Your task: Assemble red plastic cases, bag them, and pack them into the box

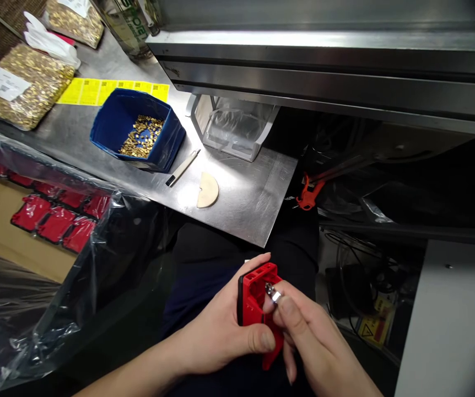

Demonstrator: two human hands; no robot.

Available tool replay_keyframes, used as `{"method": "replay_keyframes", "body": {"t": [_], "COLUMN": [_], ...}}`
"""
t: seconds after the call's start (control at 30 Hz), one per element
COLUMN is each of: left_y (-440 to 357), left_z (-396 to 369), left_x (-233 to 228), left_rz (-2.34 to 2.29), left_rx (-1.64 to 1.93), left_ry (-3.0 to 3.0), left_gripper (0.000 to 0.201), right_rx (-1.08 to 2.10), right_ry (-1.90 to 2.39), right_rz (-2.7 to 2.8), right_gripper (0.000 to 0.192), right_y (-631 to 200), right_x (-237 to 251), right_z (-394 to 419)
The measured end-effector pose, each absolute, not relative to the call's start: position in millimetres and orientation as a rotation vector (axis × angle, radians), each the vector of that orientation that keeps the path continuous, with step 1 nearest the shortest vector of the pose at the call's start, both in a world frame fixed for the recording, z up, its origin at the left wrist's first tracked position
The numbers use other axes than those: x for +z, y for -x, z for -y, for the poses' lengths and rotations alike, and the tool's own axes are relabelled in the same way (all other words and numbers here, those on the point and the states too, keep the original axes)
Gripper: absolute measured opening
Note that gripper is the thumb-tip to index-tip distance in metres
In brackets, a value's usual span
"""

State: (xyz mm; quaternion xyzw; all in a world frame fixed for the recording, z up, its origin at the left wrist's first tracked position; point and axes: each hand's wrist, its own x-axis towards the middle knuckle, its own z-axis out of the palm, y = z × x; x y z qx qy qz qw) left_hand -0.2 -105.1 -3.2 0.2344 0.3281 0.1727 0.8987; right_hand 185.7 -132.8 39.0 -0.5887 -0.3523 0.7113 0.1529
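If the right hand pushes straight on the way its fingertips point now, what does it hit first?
Most likely the red plastic housing gripped by the left hand: the right hand pinches a small metal piece right at its open side. Depth is hard to judge.

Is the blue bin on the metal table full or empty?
Partly filled: small gold pieces cover only the blue bin's floor, walls bare above.
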Motion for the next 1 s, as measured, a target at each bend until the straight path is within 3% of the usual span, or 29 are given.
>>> {"method": "replay_keyframes", "body": {"t": [0.17,0.4,0.63,0.73,0.9,1.0], "left_y": [-4,7,23,28,40,47], "left_z": [105,95,96,101,107,109], "left_x": [-2,-10,-15,-13,-10,-14], "left_rz": [-0.750,-1.004,-1.094,-1.086,-1.038,-0.989], "left_rx": [0.453,0.462,0.447,0.469,0.528,0.588], "left_ry": [-0.370,-0.628,-0.777,-0.841,-0.934,-0.939], "left_gripper": [0.104,0.103,0.075,0.085,0.119,0.129], "right_rx": [1.824,1.056,0.693,0.641,0.610,0.798], "right_ry": [1.734,2.040,1.922,1.887,1.808,1.745], "right_rz": [1.054,1.574,1.828,1.870,1.839,1.727], "right_gripper": [0.041,0.032,0.028,0.027,0.041,0.029], "right_y": [-205,-217,-174,-165,-174,-184], "right_x": [33,-54,-116,-128,-119,-96], "right_z": [125,76,11,-5,16,52]}}
